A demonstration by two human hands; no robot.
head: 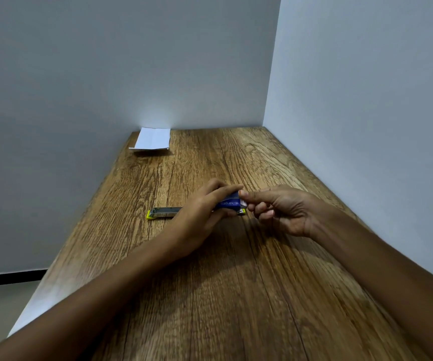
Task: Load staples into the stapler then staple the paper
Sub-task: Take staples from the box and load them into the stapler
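Two hands work a blue staple box [229,203] above the yellow stapler [163,213]: left hand [199,212] grips it, right hand [278,208] pinches its end flap; a hard tug could scatter staples. Folded paper [152,138] lies far beyond the fingertips.

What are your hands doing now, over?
Left hand gripping blue staple box. Right hand pinching its end. Stapler open on table. Paper far back, nothing blocking.
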